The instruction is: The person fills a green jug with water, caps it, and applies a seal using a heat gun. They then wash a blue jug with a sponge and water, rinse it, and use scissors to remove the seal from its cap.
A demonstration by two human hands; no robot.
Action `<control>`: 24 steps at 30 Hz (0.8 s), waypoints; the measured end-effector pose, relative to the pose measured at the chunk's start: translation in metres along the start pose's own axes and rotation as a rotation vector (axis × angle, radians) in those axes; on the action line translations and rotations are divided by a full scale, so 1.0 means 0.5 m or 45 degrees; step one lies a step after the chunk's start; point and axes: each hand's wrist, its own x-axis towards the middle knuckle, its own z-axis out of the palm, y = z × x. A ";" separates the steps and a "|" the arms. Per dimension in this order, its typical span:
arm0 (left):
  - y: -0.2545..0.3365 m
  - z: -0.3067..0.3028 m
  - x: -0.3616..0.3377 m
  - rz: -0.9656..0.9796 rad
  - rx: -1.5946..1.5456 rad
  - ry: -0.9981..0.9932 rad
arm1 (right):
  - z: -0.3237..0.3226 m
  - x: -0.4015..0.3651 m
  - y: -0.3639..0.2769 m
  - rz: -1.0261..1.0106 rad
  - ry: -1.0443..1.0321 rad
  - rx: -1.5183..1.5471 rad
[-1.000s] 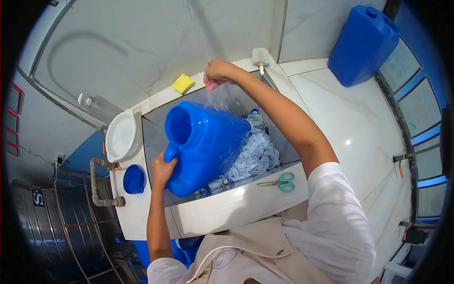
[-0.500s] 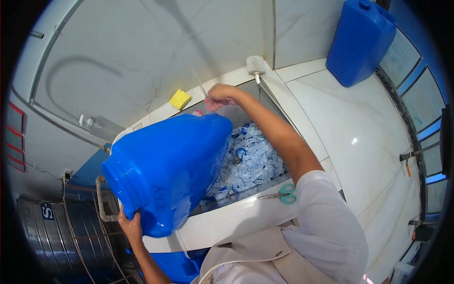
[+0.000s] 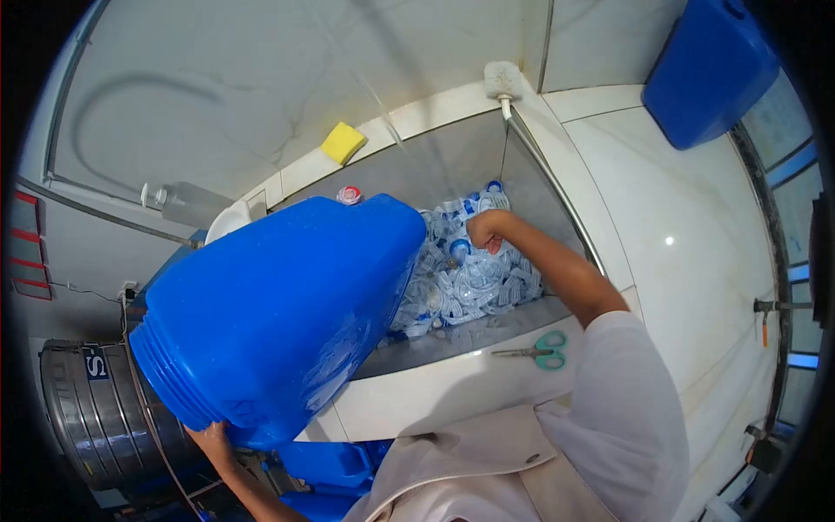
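My left hand (image 3: 209, 435) is low on the near left, under the mouth end of the big blue can (image 3: 278, 322), taking its weight. The can hides my fingers there, so I cannot tell how they close on it. The can lies tilted on its side. Its ribbed mouth end points down and to the near left, and its far end leans over the left edge of the sink (image 3: 435, 165).

My right hand (image 3: 485, 230) is down in the sink, to the right of the can and just apart from it. Its fingers are curled together into a fist that rests on the heap of white-and-blue tubing (image 3: 470, 283). I cannot tell whether the fist has any of the tubing in it. The tubing fills the right part of the sink floor, and its left side runs in under the can's far end.

A small red-and-white cap (image 3: 349, 195) sits just past the can's top edge. The scissors (image 3: 535, 352) lie on the sink's near rim, by my right sleeve. On the far rim there is a yellow sponge (image 3: 342, 142), and a white brush (image 3: 503, 80) stands at the far right corner. The white table (image 3: 678, 200) stretches off to the right, with a blue jerrycan (image 3: 709, 70) at its far end. On the left, beyond the can, a clear bottle (image 3: 187, 203) lies on a ledge. A steel tank (image 3: 96, 409) stands below it.
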 end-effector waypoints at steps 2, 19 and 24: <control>-0.067 -0.053 0.041 0.121 0.107 0.010 | -0.004 -0.193 -0.058 -0.141 0.002 -0.152; -0.141 -0.136 0.108 0.504 0.281 0.173 | 0.370 -0.604 0.032 -0.310 0.874 -0.487; -0.132 -0.138 0.107 0.520 0.213 0.187 | 0.385 -0.586 0.014 -0.161 0.944 -0.461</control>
